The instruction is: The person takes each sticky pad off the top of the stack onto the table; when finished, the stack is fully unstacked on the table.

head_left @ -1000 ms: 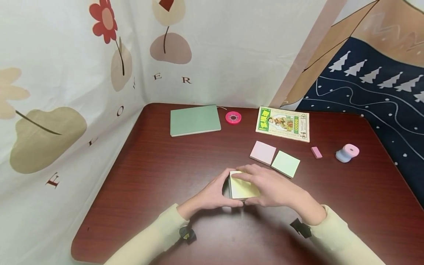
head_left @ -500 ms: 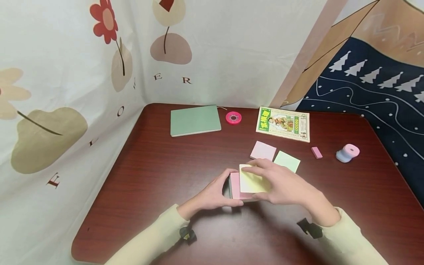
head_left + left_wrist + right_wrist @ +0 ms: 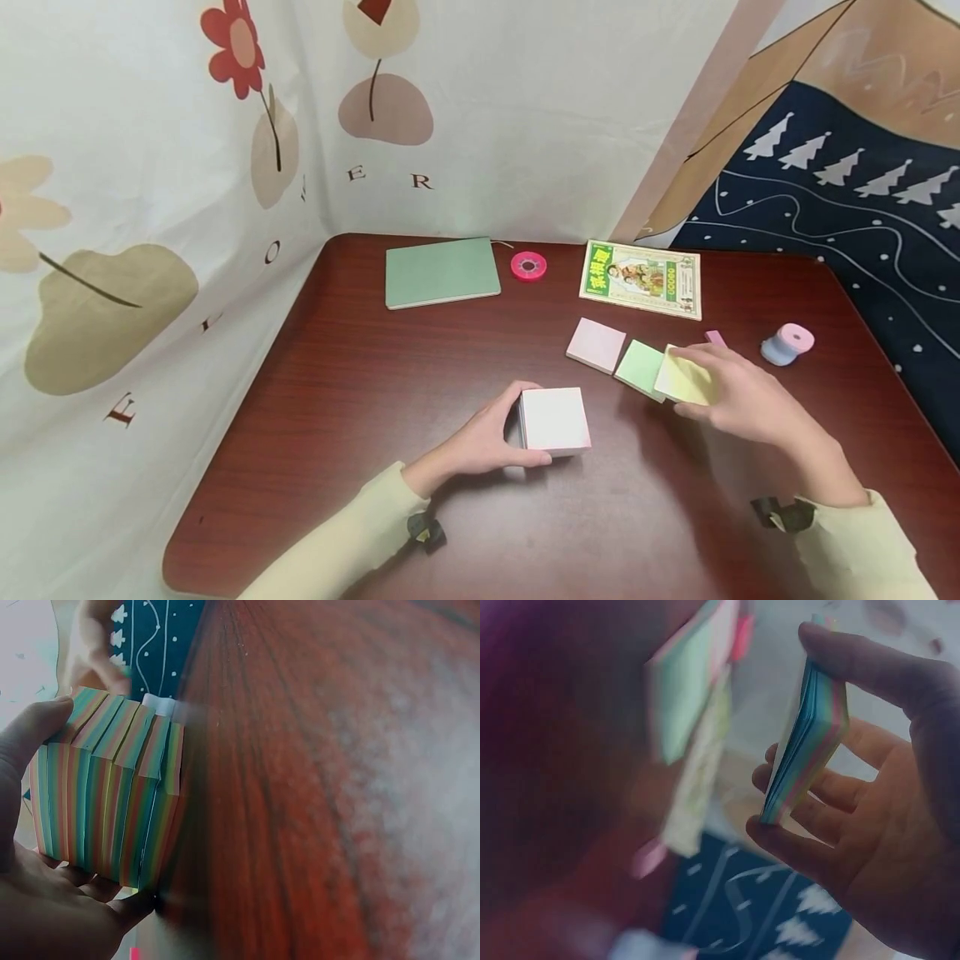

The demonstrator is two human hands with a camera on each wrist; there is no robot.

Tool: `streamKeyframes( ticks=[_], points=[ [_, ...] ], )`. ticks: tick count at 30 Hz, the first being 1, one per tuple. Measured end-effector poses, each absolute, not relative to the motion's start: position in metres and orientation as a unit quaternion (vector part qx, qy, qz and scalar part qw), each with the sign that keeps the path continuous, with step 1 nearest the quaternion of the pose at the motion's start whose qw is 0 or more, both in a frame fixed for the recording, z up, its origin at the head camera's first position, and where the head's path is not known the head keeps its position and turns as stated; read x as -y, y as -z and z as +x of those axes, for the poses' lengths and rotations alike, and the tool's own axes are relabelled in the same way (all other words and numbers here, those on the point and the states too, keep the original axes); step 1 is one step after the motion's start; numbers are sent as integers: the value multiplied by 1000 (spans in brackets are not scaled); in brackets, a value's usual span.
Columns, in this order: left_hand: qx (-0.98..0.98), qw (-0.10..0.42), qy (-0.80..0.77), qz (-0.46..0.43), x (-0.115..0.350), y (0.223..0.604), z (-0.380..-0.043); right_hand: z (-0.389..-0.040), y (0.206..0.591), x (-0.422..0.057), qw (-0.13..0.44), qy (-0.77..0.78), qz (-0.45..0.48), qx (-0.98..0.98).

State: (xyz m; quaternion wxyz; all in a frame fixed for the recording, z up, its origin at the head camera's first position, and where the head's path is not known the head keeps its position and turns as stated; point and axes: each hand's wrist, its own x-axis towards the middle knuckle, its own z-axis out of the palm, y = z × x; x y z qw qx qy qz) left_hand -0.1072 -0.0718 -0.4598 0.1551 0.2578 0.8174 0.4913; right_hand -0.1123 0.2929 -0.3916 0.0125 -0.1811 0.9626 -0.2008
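Note:
My left hand [image 3: 491,435] grips a thick stack of sticky note pads [image 3: 556,420] from its left side, thumb at the near edge. In the left wrist view the stack [image 3: 109,784] shows several pads with rainbow-striped edges, close over the table. My right hand [image 3: 742,393] pinches one pad with a yellow top [image 3: 686,380] between thumb and fingers. That pad [image 3: 810,739] shows striped, slightly fanned edges in the right wrist view. In the head view it overlaps the right corner of a green-topped pad [image 3: 639,367]. A pink-topped pad [image 3: 596,343] lies just left of the green one.
Farther back on the dark wood table [image 3: 337,350] lie a green notebook [image 3: 442,273], a pink ring-shaped roll [image 3: 528,266] and a printed booklet [image 3: 641,280]. A small pink block [image 3: 715,337], partly behind my right hand, and a pink-and-blue spool-shaped item [image 3: 787,344] are at right.
My right hand has lifted the yellow-topped pad off the stack and carried it right, beside the green pad. The stack now shows a whitish-pink top. My left hand stays in place.

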Motion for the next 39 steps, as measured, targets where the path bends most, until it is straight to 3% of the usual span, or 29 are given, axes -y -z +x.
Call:
streamKeyframes(
  ticks=[10,27,34,39],
  points=[
    [-813,161,-495,263,71,461,-108,-118,430,-333,70,187,-102,-975],
    [-816,163,-490,261,71,461,-110,-118,431,-328,83,165,-104,-977],
    [-813,165,-490,268,71,461,-111,-112,409,-310,54,169,-121,-977],
    [-815,164,-486,269,72,462,-111,-108,392,-275,11,199,-182,-963]
  ],
)
